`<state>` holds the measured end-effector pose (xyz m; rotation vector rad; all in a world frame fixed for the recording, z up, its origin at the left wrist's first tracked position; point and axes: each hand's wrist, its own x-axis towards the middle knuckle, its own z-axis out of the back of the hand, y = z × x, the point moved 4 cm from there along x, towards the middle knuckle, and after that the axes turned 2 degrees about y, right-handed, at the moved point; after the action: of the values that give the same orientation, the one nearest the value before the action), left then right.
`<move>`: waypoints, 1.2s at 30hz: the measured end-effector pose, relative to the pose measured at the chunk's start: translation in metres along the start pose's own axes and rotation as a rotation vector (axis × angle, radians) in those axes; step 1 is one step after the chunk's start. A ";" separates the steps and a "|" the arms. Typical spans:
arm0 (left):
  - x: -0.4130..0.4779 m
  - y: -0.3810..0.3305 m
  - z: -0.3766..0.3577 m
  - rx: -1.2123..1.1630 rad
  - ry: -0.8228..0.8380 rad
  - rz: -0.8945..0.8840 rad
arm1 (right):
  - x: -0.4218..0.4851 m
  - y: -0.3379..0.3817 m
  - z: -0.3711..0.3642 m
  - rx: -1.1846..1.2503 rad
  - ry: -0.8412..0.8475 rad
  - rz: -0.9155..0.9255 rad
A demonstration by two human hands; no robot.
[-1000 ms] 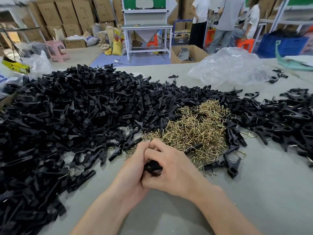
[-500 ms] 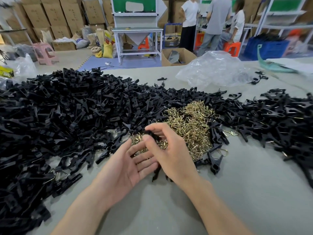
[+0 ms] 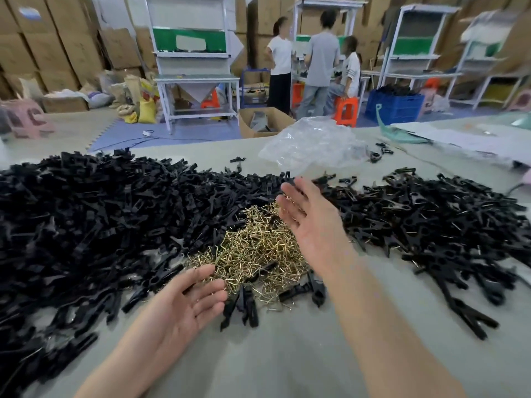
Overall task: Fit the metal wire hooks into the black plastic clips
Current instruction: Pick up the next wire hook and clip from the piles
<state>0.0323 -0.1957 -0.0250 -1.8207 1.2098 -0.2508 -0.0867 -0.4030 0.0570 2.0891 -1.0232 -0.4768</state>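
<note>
Grey bench [image 3: 287, 357]: clips [image 3: 100, 225] heaped, wire hooks [image 3: 253, 245] tangled, probably light, springy. Left hand [image 3: 184, 305], right hand [image 3: 310, 222] spread, apparently empty. Pinch one hook's bend.

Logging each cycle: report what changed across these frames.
The right hand released the black plastic clip both hands had gripped and swung forward, open, above the heap of brass-coloured wire hooks. The left hand opened too. The black clip piles stayed put.
</note>
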 end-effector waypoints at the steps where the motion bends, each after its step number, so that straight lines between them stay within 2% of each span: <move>1: -0.003 -0.004 0.000 0.042 -0.015 -0.074 | -0.007 -0.017 -0.008 -0.129 0.031 0.005; 3: -0.014 -0.016 0.005 0.283 -0.087 -0.321 | -0.023 -0.049 -0.023 -0.473 0.095 0.067; 6: -0.031 -0.036 0.021 1.087 -0.371 -0.744 | -0.044 -0.086 -0.037 -0.928 0.227 0.319; 8: -0.033 -0.042 0.031 1.408 -0.507 -0.780 | -0.052 -0.101 -0.040 -1.197 0.315 0.481; 11: -0.023 -0.041 0.043 1.663 -0.610 -0.622 | -0.053 -0.109 -0.041 -1.433 0.392 0.572; 14: -0.020 -0.040 0.043 1.726 -0.586 -0.574 | -0.052 -0.111 -0.042 -1.486 0.423 0.566; 18: -0.016 -0.040 0.041 1.819 -0.402 -0.524 | -0.050 -0.110 -0.041 -1.441 0.419 0.547; 24: -0.021 -0.046 0.039 1.765 -0.365 -0.629 | -0.050 -0.110 -0.040 -1.413 0.413 0.511; 27: -0.023 -0.047 0.041 1.760 -0.432 -0.642 | -0.049 -0.110 -0.039 -1.403 0.416 0.494; 31: -0.024 -0.054 0.048 1.766 -0.628 -0.560 | -0.049 -0.110 -0.037 -1.393 0.421 0.483; 36: -0.029 -0.062 0.062 1.746 -0.881 -0.559 | -0.049 -0.110 -0.037 -1.391 0.419 0.483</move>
<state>0.0932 -0.1299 -0.0039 -0.4272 -0.3194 -0.5020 -0.0381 -0.3038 -0.0021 0.6224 -0.5764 -0.3093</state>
